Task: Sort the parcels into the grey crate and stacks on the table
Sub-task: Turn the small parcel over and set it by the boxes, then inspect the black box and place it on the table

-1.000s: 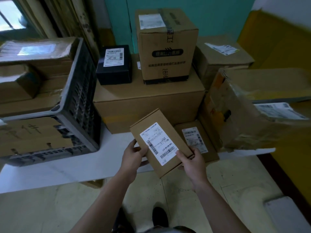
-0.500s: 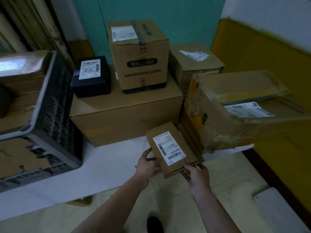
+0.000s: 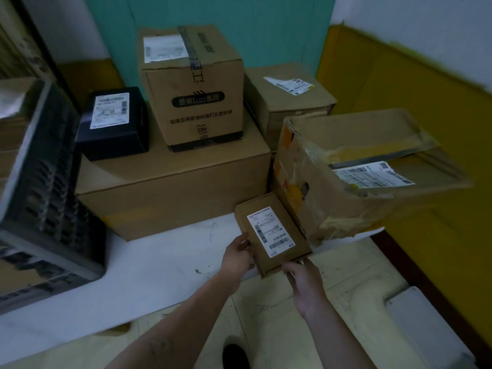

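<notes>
A small flat cardboard parcel (image 3: 271, 233) with a white barcode label lies at the front right edge of the white table (image 3: 159, 265), on top of another flat parcel that is almost fully hidden beneath it. My left hand (image 3: 237, 255) grips its left edge. At its near edge my right hand (image 3: 303, 279) holds on, fingers tucked under the overhanging corner. The grey crate (image 3: 42, 193) stands on the table's left side with cardboard parcels stacked inside.
A wide carton (image 3: 173, 187) at the table's back carries a black box (image 3: 114, 123) and an upright taped box (image 3: 191, 89). Behind on the right sits another carton (image 3: 290, 102). A battered box (image 3: 354, 166) overhangs the right edge, touching the small parcel.
The small parcel has moved right and down from mid-air onto the flat parcel beside the battered box. Both hands went with it, and my view swung right.
</notes>
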### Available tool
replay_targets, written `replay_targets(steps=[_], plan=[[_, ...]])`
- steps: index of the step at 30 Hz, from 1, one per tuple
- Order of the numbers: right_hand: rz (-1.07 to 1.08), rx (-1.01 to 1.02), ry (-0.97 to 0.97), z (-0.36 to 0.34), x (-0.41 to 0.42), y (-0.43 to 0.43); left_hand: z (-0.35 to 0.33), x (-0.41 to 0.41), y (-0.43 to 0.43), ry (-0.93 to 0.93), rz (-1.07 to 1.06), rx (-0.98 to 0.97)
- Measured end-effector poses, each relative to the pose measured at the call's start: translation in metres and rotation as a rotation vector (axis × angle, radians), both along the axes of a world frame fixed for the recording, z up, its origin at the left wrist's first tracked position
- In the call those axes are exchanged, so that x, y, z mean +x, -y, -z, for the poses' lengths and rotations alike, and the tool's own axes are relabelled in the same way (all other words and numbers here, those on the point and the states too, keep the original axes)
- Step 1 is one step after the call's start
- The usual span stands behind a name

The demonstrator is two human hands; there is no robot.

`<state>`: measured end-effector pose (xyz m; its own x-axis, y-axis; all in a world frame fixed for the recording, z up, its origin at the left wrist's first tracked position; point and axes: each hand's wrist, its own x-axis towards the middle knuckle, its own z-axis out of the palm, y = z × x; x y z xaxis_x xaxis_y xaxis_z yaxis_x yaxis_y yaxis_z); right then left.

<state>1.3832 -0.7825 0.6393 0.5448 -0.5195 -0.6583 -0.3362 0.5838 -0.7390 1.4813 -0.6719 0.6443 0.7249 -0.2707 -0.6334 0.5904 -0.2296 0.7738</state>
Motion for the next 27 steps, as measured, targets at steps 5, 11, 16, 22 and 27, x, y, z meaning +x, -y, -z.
replay_targets(steps=[5,11,16,22,27], plan=[[-0.039,0.047,0.008,-0.002,-0.002,0.001,-0.004,0.002,0.002,-0.023,0.025,-0.004],[-0.068,0.090,-0.080,0.005,-0.002,-0.001,-0.009,0.006,0.002,0.013,0.026,-0.001],[-0.156,0.206,-0.179,-0.001,-0.002,-0.011,-0.019,0.012,-0.003,0.105,-0.031,0.024],[-0.506,0.383,-0.135,-0.033,0.017,-0.034,-0.040,0.023,-0.030,0.230,-0.124,0.012],[-0.505,0.156,0.054,-0.077,0.059,-0.058,-0.078,0.041,-0.063,0.322,-0.200,-0.028]])
